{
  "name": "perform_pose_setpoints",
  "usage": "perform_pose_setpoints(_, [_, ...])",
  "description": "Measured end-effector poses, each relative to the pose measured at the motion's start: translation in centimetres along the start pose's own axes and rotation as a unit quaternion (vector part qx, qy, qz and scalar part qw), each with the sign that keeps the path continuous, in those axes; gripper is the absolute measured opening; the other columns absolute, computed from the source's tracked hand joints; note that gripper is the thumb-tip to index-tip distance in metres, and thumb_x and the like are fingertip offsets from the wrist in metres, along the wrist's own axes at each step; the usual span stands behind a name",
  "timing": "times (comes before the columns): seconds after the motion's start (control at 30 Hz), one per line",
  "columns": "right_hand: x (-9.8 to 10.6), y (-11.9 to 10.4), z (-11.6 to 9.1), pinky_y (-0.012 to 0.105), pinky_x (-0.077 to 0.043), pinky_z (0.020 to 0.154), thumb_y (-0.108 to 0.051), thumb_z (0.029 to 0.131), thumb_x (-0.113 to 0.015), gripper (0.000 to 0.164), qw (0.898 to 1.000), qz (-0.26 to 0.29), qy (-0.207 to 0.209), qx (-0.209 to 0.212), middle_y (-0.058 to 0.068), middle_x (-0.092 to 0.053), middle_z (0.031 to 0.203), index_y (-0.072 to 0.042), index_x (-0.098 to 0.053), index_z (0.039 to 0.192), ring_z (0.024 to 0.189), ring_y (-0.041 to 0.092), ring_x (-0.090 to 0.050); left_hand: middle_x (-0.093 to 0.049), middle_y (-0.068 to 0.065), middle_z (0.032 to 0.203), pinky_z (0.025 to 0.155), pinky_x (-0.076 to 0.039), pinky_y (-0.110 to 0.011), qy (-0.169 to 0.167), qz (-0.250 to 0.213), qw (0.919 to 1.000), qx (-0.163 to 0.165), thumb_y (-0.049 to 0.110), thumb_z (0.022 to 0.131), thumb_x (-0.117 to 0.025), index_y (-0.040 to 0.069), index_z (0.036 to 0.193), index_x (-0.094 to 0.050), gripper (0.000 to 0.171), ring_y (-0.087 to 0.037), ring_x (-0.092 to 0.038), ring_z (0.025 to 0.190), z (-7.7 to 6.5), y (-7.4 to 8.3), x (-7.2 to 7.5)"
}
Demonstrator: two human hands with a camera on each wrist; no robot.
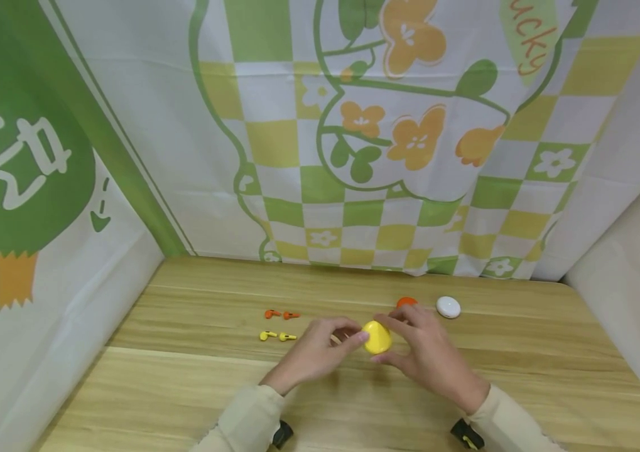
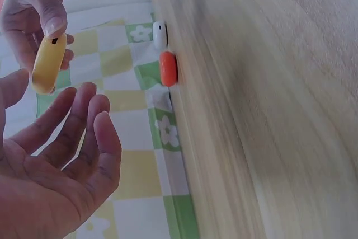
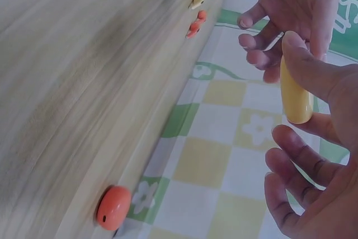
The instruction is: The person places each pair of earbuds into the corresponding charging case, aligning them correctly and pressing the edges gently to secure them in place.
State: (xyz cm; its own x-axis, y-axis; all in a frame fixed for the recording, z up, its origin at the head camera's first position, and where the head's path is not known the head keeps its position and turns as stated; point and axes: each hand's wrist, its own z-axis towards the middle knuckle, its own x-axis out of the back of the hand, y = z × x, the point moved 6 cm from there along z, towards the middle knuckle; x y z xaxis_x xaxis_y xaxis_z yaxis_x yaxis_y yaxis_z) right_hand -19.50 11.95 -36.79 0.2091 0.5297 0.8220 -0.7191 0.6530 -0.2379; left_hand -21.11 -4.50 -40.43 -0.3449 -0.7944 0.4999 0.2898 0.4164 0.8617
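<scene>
A glossy yellow earbud case [image 1: 378,338], rounded and lid down, is held above the table between thumb and finger of my right hand [image 1: 433,351]. The right wrist view shows the case [image 3: 296,93] edge-on, gripped at its two ends. My left hand [image 1: 316,351] is beside its left side, fingers loosely bent and spread; its thumb tip overlaps the case's edge in the head view. In the left wrist view, the left hand's fingers [image 2: 84,132] have nothing between them. To the left of the hands lie two yellow earbuds [image 1: 287,337] and two orange earbuds [image 1: 291,315].
Behind the right hand sits an orange earbud case [image 1: 407,302], partly covered by that hand. A white case [image 1: 448,307] lies to its right. The wooden table [image 1: 206,314] ends at a patterned curtain [image 1: 325,220] at the back, with cloth walls on both sides.
</scene>
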Motion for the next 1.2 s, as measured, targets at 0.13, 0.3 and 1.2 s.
perform_pose_setpoints(0.13, [-0.2, -0.2, 0.0, 0.033, -0.041, 0.076, -0.048, 0.068, -0.076, 0.06, 1.0, 0.0, 0.0, 0.003, -0.005, -0.055, 0.1, -0.017, -0.065, 0.118, 0.09, 0.013, -0.047, -0.064, 0.011, 0.095, 0.071, -0.05, -0.026, -0.01, -0.014, 0.9998, -0.003, 0.047, 0.093, -0.053, 0.018, 0.108, -0.066, 0.035, -0.01, -0.06, 0.086, 0.0, 0.1, -0.2])
perform_pose_setpoints(0.3, [-0.3, -0.3, 0.1, 0.032, -0.041, 0.074, -0.038, 0.062, -0.085, 0.064, 1.0, 0.004, 0.0, -0.001, -0.005, -0.055, 0.1, -0.018, -0.065, 0.119, 0.089, 0.012, -0.046, -0.064, 0.01, 0.095, 0.072, -0.05, -0.026, -0.011, -0.025, 0.9996, -0.002, 0.044, 0.093, -0.054, 0.019, 0.105, -0.066, 0.031, -0.01, -0.06, 0.086, 0.0, 0.2, -0.2])
perform_pose_setpoints(1.2, [-1.3, 2.0, 0.2, 0.028, -0.053, 0.073, -0.038, 0.087, -0.064, 0.032, 0.956, 0.251, -0.037, -0.15, -0.008, -0.067, 0.102, -0.018, -0.066, 0.111, 0.085, 0.006, -0.064, -0.061, 0.012, 0.097, 0.081, -0.047, -0.033, 0.081, -0.024, 0.9955, -0.042, 0.045, 0.094, -0.051, 0.021, 0.112, -0.063, 0.032, -0.007, -0.057, 0.089, -0.1, 1.3, 0.8])
